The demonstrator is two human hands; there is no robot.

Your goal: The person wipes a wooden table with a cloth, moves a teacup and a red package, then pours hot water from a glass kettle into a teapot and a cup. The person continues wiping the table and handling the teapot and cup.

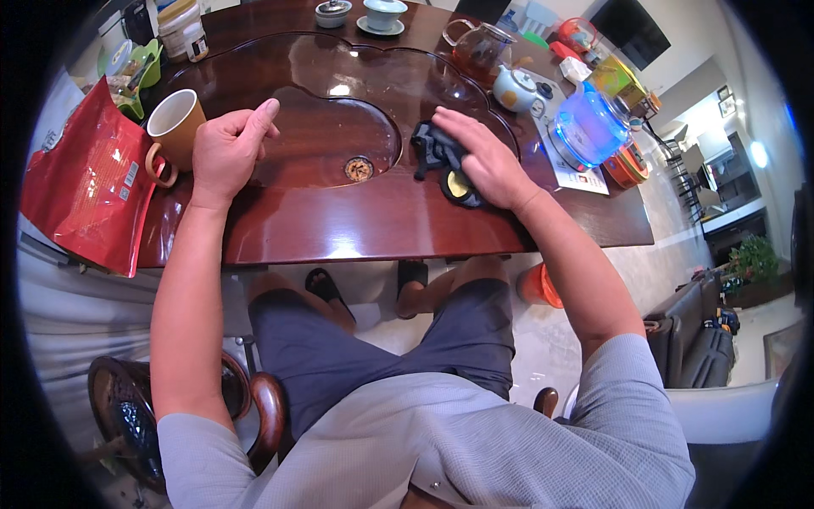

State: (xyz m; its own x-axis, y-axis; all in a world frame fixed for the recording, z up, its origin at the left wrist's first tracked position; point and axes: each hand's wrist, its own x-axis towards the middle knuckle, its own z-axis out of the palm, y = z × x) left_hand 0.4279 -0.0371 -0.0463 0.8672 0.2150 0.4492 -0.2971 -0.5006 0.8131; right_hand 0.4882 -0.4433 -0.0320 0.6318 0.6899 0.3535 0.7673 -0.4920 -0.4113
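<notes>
My left hand is curled with its thumb raised, just right of a tan mug; whether it touches the mug cannot be told. My right hand lies, fingers extended, over the right side of a crumpled dark cloth. Beside that palm a round yellow piece with a dark rim partly shows. Between the hands, the glossy wooden tea table has a recessed basin with a round patterned drain. What lies beneath my right palm is hidden.
At left stand a red foil pouch, a green basket and a lidded jar. A lidded bowl sits at the back. On the right are a glass teapot, a pale teapot and a blue-lit glass kettle.
</notes>
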